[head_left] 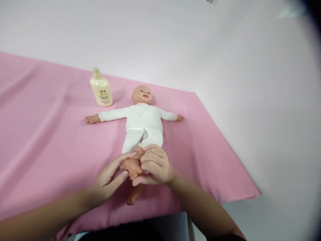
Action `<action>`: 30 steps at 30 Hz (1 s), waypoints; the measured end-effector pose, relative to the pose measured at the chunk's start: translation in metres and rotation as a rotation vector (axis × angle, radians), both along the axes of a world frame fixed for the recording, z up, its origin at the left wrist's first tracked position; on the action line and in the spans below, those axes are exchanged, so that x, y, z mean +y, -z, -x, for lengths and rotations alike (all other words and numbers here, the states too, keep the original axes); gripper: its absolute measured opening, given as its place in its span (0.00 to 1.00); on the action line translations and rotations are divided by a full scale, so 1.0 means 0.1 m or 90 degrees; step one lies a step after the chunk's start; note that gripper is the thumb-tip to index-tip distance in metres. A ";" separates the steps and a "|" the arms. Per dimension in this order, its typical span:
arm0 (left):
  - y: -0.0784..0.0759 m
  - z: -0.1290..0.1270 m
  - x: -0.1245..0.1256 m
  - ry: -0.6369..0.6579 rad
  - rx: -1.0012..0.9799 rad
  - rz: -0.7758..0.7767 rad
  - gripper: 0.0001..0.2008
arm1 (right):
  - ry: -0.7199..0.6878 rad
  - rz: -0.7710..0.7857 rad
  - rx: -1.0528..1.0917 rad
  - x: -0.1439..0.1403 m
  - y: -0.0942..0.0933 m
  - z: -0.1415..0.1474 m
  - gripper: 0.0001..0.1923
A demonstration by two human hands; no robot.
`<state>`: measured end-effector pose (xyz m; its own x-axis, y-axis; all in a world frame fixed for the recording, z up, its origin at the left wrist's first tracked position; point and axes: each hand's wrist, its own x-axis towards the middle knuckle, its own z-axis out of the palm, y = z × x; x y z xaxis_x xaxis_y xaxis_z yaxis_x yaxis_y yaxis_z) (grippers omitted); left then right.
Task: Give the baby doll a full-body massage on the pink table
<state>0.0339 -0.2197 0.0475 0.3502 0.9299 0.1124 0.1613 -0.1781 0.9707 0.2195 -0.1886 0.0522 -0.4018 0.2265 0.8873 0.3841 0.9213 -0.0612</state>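
A baby doll (144, 115) with a white cloth body lies on its back, arms spread wide. One of its feet (132, 167) is raised and turned across the other leg, whose foot (132, 198) rests lower down on the cloth. My left hand (112, 175) holds the raised foot from the left, thumb and fingers on either side of it. From the right, my right hand (156, 165) has its fingers curled at the same foot and ankle. Part of the doll's lower legs is hidden behind my hands.
A pink cloth (62, 144) with soft folds covers the table, its right edge slanting toward the near corner. A cream pump bottle (101, 90) stands upright left of the doll's head. Behind is a pale wall (160, 40).
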 end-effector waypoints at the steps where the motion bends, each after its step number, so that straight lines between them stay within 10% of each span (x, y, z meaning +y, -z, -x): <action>1: 0.00 0.00 0.00 0.002 0.001 0.002 0.16 | -0.001 0.001 0.002 0.00 -0.01 0.00 0.18; 30: 0.02 0.00 0.02 0.024 0.007 0.009 0.17 | 0.012 0.026 -0.077 0.02 0.06 -0.05 0.18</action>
<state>0.0335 -0.2176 0.0457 0.3869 0.9173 0.0947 0.1653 -0.1700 0.9715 0.2241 -0.1868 0.0461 -0.5008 0.2702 0.8223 0.4077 0.9117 -0.0513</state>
